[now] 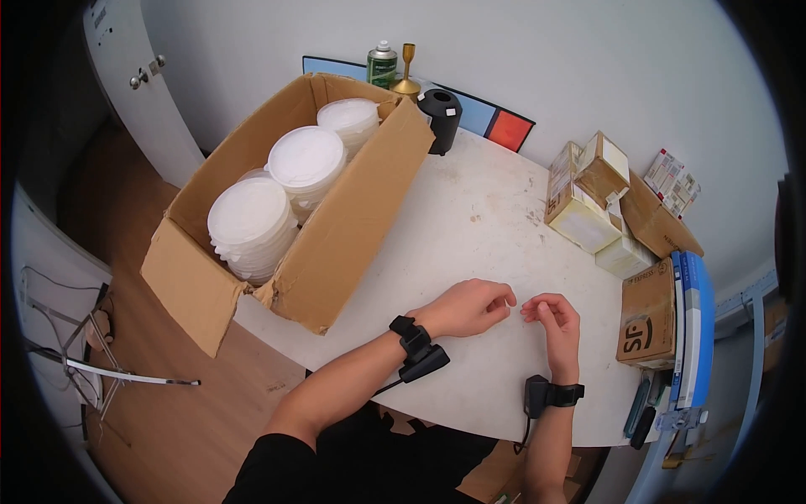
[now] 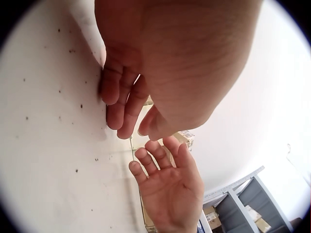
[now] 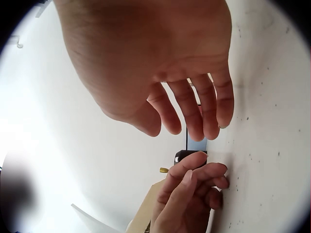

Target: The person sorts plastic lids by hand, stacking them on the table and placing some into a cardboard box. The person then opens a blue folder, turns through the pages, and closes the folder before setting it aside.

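My left hand [image 1: 467,308] is over the white table [image 1: 504,386], its fingers loosely bent and holding nothing. Facing it a short gap away, my right hand [image 1: 557,329] has its fingers relaxed and slightly curved, also with nothing in them. In the left wrist view the right palm [image 2: 172,194] shows with its fingers spread a little. The right wrist view has the left hand [image 3: 187,199] below the right fingers. To the left of both hands stands an open cardboard box [image 1: 369,227] with stacks of round white plastic containers [image 1: 248,210] inside.
Behind the box are a green spray can [image 1: 382,65], a gold candle holder [image 1: 407,76] and a black cylinder [image 1: 441,118]. Small cartons [image 1: 588,210] and an SF box [image 1: 646,315] line the right side, beside blue-and-white folders [image 1: 693,328]. A dark marker [image 1: 643,427] lies near the right edge.
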Demonstrator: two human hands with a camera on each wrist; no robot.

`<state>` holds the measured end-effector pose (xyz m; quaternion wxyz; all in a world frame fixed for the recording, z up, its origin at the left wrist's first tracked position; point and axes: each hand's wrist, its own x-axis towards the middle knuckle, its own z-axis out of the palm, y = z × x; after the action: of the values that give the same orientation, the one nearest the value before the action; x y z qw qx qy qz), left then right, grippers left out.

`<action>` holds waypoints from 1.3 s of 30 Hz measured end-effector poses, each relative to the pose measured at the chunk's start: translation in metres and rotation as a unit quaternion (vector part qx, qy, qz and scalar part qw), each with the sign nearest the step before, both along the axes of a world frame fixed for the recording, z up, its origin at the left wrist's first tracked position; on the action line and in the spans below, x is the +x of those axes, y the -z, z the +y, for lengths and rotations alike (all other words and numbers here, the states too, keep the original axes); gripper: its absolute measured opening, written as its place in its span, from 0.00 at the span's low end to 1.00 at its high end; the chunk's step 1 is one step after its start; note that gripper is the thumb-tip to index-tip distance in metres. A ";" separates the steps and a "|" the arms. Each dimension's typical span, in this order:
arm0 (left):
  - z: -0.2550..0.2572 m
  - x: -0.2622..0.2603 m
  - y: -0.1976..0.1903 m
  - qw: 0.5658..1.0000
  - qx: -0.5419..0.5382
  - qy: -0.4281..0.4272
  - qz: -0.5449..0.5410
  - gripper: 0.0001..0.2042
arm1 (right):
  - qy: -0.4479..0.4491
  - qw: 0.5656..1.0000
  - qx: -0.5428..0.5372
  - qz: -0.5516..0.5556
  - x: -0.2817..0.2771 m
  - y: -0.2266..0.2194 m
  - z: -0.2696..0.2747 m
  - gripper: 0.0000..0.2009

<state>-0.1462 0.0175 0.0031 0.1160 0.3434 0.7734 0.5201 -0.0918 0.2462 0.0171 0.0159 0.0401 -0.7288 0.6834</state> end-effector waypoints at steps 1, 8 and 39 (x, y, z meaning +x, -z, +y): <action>0.001 -0.001 -0.002 1.000 0.005 0.000 0.003 0.12 | -0.007 1.000 0.011 -0.004 -0.002 0.004 0.002 0.09; 0.000 0.002 -0.011 0.998 -0.003 -0.013 -0.058 0.12 | 0.060 0.997 -0.045 -0.018 -0.008 0.027 0.006 0.07; -0.005 -0.006 0.005 0.979 0.080 -0.062 -0.174 0.09 | 0.062 0.994 -0.078 -0.032 -0.009 0.032 0.011 0.09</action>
<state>-0.1523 0.0129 -0.0024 0.1885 0.2068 0.7168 0.6387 -0.1006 0.2572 -0.0149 0.0380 -0.0289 -0.6747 0.7366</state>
